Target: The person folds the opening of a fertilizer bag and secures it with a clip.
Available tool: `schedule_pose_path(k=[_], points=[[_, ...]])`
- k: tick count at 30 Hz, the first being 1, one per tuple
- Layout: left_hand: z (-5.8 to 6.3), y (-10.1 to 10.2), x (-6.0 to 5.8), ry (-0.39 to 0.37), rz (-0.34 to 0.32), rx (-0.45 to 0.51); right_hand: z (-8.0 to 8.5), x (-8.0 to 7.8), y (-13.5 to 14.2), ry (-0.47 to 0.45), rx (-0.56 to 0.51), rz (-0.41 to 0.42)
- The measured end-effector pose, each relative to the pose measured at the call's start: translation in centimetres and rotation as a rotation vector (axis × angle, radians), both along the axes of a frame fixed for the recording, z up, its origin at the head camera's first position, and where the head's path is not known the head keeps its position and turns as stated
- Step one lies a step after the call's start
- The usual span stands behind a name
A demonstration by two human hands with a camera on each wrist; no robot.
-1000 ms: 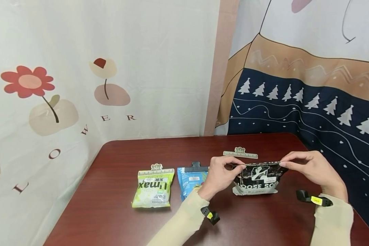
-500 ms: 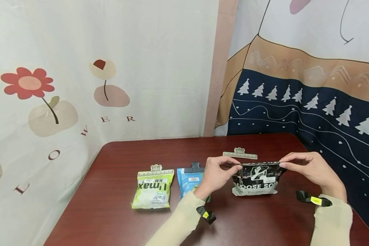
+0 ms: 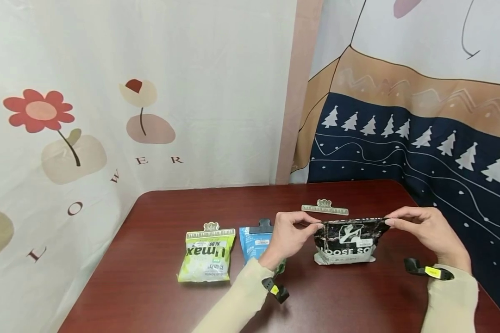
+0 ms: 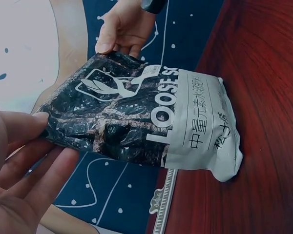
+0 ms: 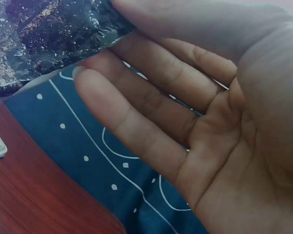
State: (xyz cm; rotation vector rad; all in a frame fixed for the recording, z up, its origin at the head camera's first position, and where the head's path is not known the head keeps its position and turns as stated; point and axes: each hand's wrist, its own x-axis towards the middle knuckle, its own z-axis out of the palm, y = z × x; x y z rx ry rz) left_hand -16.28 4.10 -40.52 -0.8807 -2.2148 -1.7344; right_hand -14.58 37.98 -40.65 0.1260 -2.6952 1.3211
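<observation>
A black bag with a pale lower band and "LOOSE SO" lettering [image 3: 350,240] stands upright on the table, its top edge stretched between both hands. My left hand [image 3: 290,235] pinches the bag's top left corner between thumb and fingers. At the opposite corner, my right hand [image 3: 431,231] pinches the edge the same way. The left wrist view shows the bag's printed front [image 4: 136,107] from the side, the right hand's thumb on its far corner. In the right wrist view only a dark crinkled corner [image 5: 49,39] of the bag appears, under the thumb.
Behind the bag lies a ruler-patterned clip [image 3: 325,207]. A green bag [image 3: 207,259] with a similar clip [image 3: 211,230] lies at left. Beside it, a blue bag [image 3: 253,243] with a black clip [image 3: 261,226] is partly covered by the left arm. Printed curtains hang behind the table.
My left hand has slid left along the bag's top edge to its corner, uncovering more of the bags behind it. The right hand has shifted slightly right, and the top edge looks more spread.
</observation>
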Motion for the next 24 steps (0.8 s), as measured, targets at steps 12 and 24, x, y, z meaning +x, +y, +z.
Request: schedule_pose_path(k=[12, 24], points=[[-1.9, -0.6, -2.7, -0.130, -0.154, -0.045, -0.3, -0.1, 0.0, 0.036, -0.100, 0.100], [-0.5, 0.4, -6.0, -0.182, -0.106, -0.189, -0.7, -0.1, 0.8, 0.019, -0.133, 0.173]])
